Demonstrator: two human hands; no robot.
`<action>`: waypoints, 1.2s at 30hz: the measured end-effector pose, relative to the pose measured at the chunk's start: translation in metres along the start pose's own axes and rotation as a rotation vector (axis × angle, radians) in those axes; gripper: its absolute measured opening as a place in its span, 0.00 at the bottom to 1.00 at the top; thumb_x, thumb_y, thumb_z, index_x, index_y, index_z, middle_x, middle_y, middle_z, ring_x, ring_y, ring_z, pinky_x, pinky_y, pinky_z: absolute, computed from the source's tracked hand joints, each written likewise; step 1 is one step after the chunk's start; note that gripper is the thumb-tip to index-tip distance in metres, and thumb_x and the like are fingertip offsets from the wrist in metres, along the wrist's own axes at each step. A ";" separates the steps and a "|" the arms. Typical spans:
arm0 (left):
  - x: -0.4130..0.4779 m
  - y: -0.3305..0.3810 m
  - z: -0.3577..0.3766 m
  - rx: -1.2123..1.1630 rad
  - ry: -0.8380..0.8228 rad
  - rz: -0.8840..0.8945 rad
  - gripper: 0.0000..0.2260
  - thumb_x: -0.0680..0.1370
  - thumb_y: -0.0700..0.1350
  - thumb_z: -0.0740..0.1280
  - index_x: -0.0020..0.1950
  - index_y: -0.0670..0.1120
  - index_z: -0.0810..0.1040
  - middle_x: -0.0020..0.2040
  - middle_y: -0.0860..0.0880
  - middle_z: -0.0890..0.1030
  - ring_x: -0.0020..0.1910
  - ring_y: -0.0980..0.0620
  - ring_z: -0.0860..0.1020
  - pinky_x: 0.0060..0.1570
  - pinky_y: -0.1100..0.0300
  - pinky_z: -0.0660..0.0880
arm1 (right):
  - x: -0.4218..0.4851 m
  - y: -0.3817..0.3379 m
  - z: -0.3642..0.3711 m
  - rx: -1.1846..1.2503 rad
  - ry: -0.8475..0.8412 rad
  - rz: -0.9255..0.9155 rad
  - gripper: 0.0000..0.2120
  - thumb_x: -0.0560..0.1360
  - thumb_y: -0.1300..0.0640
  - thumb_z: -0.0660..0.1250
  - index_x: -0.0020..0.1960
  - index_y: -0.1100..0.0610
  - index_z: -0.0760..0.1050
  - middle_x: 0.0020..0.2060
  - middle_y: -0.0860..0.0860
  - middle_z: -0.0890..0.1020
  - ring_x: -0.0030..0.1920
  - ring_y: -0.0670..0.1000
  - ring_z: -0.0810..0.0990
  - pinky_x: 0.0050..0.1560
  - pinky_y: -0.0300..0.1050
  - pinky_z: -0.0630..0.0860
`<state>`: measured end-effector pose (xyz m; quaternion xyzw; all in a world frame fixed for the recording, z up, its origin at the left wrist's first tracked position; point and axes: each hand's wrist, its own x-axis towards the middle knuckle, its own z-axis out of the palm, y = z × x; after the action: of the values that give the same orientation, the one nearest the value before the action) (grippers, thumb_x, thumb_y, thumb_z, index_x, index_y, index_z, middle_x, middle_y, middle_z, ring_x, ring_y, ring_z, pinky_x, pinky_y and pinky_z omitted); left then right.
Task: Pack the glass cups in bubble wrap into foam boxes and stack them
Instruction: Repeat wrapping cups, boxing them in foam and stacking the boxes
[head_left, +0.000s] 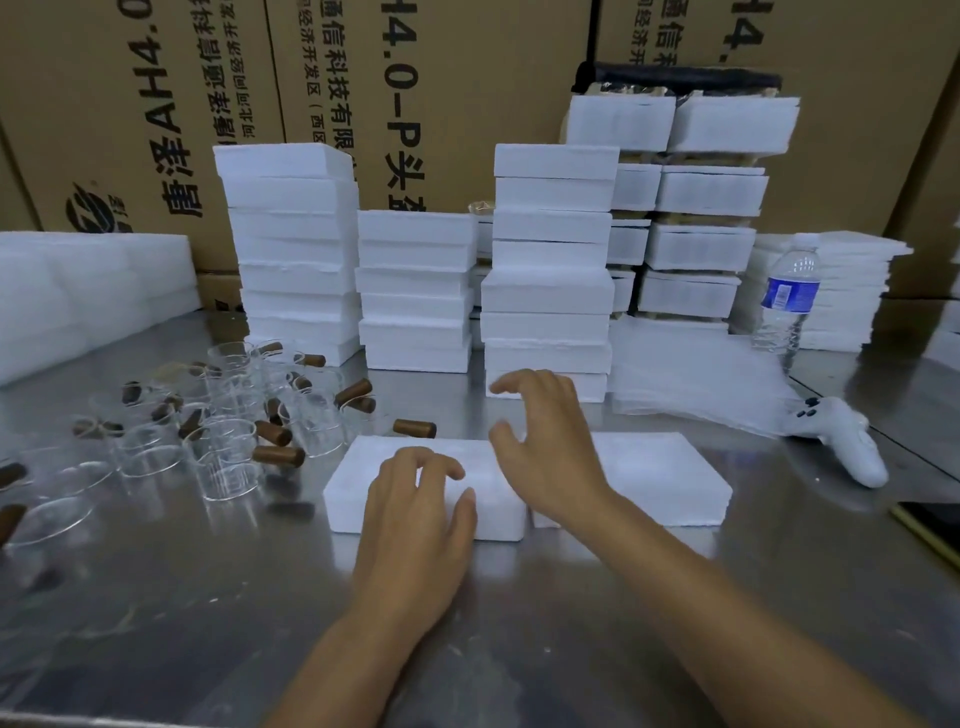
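Printed cardboard cartons (467, 78) wall off the back of a stainless-steel table (156, 623). Against them stand three front stacks of closed white foam boxes (548, 270), with more foam boxes piled behind on the right (701, 208). A block of thick white foam sheets (78, 296) lies at the far left. A stack of thin foam sheets (852, 291) sits at the far right. A pile of clear wrapping sheets (685, 374) lies flat just right of the front stacks.

Two low foam boxes sit side by side at the table's centre, the left foam box (353, 493) touching the right foam box (665, 478). Unwrapped glass cups (228, 415) with brown wooden handles crowd the table to the left of them, upright and close together, none inside a box.

The person's left hand (415, 514) rests on top of the left foam box, fingers loosely bent on the lid and thumb along its near edge. The right hand (545, 447) hovers above the seam between the two boxes, fingers spread and relaxed, grasping nothing.

A plastic water bottle (787, 296) with a blue label stands at the right. A white game controller (847, 441) lies near it, and a dark phone (930, 525) sits at the table's right edge.
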<state>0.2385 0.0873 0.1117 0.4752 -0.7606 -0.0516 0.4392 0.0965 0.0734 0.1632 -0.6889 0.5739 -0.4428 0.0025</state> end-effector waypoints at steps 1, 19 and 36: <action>0.001 -0.001 0.001 0.004 0.021 -0.001 0.06 0.77 0.44 0.66 0.53 0.46 0.76 0.56 0.49 0.73 0.57 0.50 0.70 0.57 0.55 0.67 | 0.011 -0.008 0.011 -0.003 -0.063 0.028 0.16 0.75 0.60 0.62 0.61 0.54 0.71 0.59 0.48 0.73 0.64 0.47 0.65 0.64 0.42 0.64; 0.005 -0.007 0.002 0.014 0.010 0.015 0.07 0.78 0.45 0.63 0.55 0.46 0.75 0.54 0.49 0.74 0.53 0.50 0.72 0.52 0.62 0.63 | 0.071 -0.017 0.076 -0.279 -0.327 0.278 0.10 0.79 0.61 0.56 0.50 0.57 0.77 0.53 0.53 0.81 0.51 0.56 0.78 0.56 0.50 0.71; 0.071 0.046 0.013 -1.078 -0.003 -0.327 0.29 0.67 0.69 0.68 0.63 0.62 0.60 0.64 0.57 0.70 0.59 0.64 0.74 0.56 0.67 0.69 | 0.037 0.024 -0.061 0.587 -0.050 0.482 0.14 0.81 0.53 0.56 0.43 0.52 0.77 0.32 0.47 0.80 0.41 0.46 0.80 0.52 0.44 0.75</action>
<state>0.1870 0.0537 0.1704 0.2954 -0.5436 -0.5010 0.6051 0.0385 0.0668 0.2107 -0.5147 0.5678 -0.5583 0.3178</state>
